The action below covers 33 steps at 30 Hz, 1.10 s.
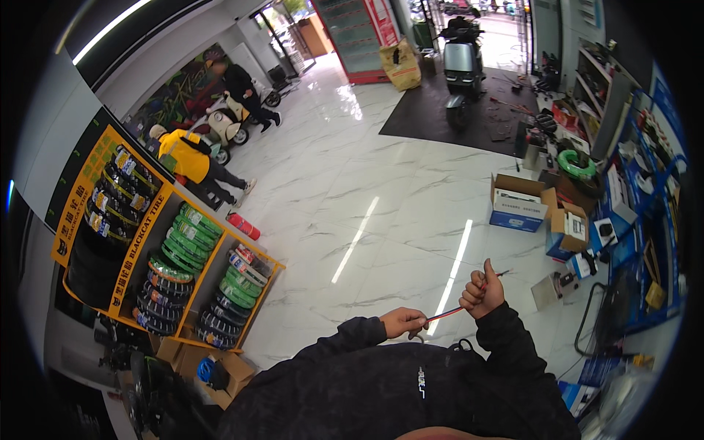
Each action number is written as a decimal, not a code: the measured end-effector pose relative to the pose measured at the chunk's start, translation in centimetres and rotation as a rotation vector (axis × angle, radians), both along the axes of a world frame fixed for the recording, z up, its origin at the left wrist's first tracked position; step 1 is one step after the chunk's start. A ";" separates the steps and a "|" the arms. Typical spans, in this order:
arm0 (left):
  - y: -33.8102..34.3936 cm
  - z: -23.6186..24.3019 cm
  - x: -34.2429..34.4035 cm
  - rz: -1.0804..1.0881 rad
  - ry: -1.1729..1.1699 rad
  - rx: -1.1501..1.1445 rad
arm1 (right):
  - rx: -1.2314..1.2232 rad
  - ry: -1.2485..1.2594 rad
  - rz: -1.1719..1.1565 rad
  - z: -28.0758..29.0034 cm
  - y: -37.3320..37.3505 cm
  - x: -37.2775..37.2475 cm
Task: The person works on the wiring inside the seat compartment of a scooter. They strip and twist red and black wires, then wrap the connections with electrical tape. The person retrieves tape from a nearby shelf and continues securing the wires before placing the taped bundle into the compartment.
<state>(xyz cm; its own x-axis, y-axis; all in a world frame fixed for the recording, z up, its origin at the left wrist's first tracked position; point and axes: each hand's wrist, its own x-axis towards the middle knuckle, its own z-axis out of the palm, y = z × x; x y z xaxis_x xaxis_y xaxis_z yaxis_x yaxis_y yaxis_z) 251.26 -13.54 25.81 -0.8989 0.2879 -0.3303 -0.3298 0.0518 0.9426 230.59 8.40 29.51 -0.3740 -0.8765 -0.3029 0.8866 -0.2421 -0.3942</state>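
A thin red and blue wire [446, 314] runs taut between my two hands, in front of my dark jacket. My left hand [402, 322] pinches one end of it, and a short dark loop hangs just below those fingers. A little higher and to the right, my right hand [482, 293] is closed in a fist around the wire, thumb raised. A short tip of the wire sticks out past that fist on the right. Both sleeves are black and reach the wrists.
On the left stands a yellow tire rack [187, 282] with stacked tires, near a fire extinguisher [243, 226]. Cardboard boxes [517, 207] and a cluttered blue workbench [636, 220] line the right. A scooter [463, 70] stands on a black mat; two people are by scooters far left.
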 end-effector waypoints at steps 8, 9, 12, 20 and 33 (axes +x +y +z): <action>-8.9 1.2 -12.2 -0.068 0.008 0.181 | -0.156 0.266 0.459 3.7 -11.6 -16.3; -10.7 1.1 -14.3 -0.068 -0.019 0.177 | -0.179 0.311 0.460 3.9 -13.2 -18.6; -15.5 0.9 -21.4 -0.089 -0.152 0.185 | -0.272 0.433 0.402 4.3 -17.3 -25.8; -25.5 1.5 -44.5 0.115 0.291 -0.403 | 0.078 0.508 -0.131 -0.6 -27.2 -40.4; -35.7 -1.2 -76.7 0.176 0.228 -0.342 | 0.498 1.021 0.036 -5.6 -37.0 -70.2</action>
